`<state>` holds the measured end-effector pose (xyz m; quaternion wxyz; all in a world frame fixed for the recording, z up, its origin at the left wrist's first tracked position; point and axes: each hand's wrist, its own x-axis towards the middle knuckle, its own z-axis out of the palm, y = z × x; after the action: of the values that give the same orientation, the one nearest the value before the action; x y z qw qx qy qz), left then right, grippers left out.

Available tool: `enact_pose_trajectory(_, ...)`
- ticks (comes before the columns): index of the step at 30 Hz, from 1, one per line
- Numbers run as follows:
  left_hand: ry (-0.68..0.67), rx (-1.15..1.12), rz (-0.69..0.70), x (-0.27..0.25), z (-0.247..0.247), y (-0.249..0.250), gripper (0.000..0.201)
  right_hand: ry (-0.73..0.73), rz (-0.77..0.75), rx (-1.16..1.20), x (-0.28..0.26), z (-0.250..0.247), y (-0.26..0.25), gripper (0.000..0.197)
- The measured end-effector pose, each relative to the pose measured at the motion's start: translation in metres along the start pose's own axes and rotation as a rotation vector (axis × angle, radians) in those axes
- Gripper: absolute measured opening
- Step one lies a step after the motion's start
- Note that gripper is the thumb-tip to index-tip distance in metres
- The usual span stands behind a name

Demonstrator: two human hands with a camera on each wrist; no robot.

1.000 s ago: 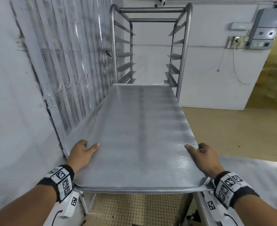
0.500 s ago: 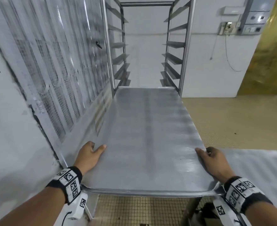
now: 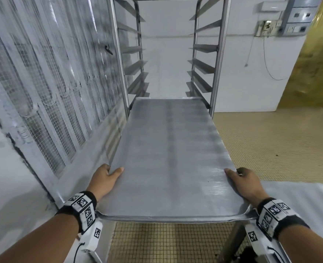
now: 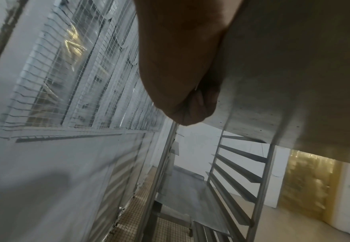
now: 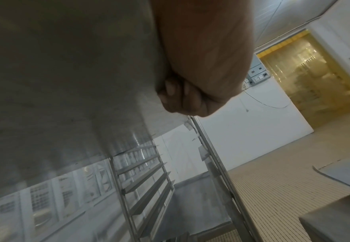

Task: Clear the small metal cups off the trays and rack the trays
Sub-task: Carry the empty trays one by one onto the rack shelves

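A long bare metal tray point(image 3: 168, 158) is held level in front of me, with no cups on it. My left hand point(image 3: 107, 177) grips its left edge, thumb on top and fingers curled underneath point(image 4: 198, 104). My right hand point(image 3: 242, 179) grips the right edge the same way, fingers curled under the tray point(image 5: 180, 98). The tray's far end sits between the uprights of the tall metal rack point(image 3: 217, 54), at the level of its lower side rails. In the left wrist view another tray point(image 4: 190, 196) lies on a lower rail of the rack.
A wall with mesh-covered windows point(image 3: 52, 82) runs close along the left. A second flat tray on a table point(image 3: 299, 202) lies at my right. Tiled floor point(image 3: 280, 139) opens to the right, toward a yellow strip curtain point(image 3: 320, 63). A switch box point(image 3: 297, 16) hangs on the white back wall.
The rack has come closer and the tray's far end has moved in between its uprights. Both hands keep the same hold on the tray's edges.
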<state>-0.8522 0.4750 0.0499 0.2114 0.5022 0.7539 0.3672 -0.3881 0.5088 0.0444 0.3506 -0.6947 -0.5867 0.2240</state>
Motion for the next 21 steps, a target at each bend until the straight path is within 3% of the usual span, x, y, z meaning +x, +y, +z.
enact_pose_trajectory(7,-0.011,0.015,-0.021,0.048,0.014,0.013,0.038,-0.025,0.011,0.055,0.049,0.019,-0.012,0.041)
enact_pose_trajectory(13,-0.001,0.041,-0.036,0.093,0.023,0.019,0.06,-0.018,0.018,0.057,0.093,0.033,-0.015,0.043)
enact_pose_trajectory(21,-0.006,0.059,-0.034,0.143,0.035,0.042,0.039,-0.039,0.036,0.049,0.147,0.039,-0.037,0.041)
